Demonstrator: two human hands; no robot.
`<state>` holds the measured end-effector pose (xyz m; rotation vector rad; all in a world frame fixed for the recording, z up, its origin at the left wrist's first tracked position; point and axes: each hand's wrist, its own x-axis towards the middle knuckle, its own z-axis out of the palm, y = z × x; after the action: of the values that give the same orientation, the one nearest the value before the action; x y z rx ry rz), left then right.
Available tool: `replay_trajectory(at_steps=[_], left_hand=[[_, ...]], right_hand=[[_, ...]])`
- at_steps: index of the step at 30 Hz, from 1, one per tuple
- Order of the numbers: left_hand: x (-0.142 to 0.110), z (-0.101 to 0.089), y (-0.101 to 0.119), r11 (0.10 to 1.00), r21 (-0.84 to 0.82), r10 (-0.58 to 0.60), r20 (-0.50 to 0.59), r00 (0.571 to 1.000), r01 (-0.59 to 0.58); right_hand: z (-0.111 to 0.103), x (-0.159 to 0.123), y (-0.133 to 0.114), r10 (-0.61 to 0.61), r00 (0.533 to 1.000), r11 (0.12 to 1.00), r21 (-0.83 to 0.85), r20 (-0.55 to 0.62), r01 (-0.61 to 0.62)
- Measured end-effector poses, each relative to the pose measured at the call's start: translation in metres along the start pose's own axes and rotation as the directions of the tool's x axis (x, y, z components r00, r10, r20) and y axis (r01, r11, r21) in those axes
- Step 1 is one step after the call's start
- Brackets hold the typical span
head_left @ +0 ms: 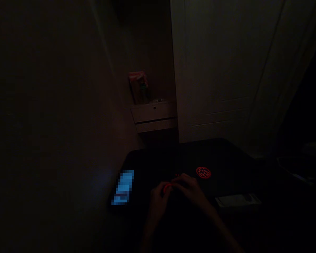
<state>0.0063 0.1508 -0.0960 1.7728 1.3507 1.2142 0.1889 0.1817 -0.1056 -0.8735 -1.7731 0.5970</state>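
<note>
The room is very dark. My left hand (158, 198) and my right hand (191, 188) meet over a dark table (226, 154). Between their closed fingertips sits a small red thing (167, 188) that I cannot make out; both hands pinch at it. A round red patterned disc (203, 172) lies on the table just right of my right hand. Left of my left hand a lit phone screen (123, 187) glows blue.
A pale flat object (238, 200) lies at the right near my right forearm. Behind the table a small drawer unit (154, 116) carries a pink-topped box (138, 86). A white door (226, 70) stands at the back right, a wall at the left.
</note>
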Motion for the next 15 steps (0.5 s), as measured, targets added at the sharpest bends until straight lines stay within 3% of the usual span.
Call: replay_trajectory(at_steps=[15], left_hand=[[-0.0009, -0.0007, 0.0033, 1.0, 0.012, -0.015, 0.033, 0.999, 0.015]], right_hand=[[-0.0039, -0.0012, -0.0047, -0.021, 0.999, 0.999, -0.038, 0.029, 0.022]])
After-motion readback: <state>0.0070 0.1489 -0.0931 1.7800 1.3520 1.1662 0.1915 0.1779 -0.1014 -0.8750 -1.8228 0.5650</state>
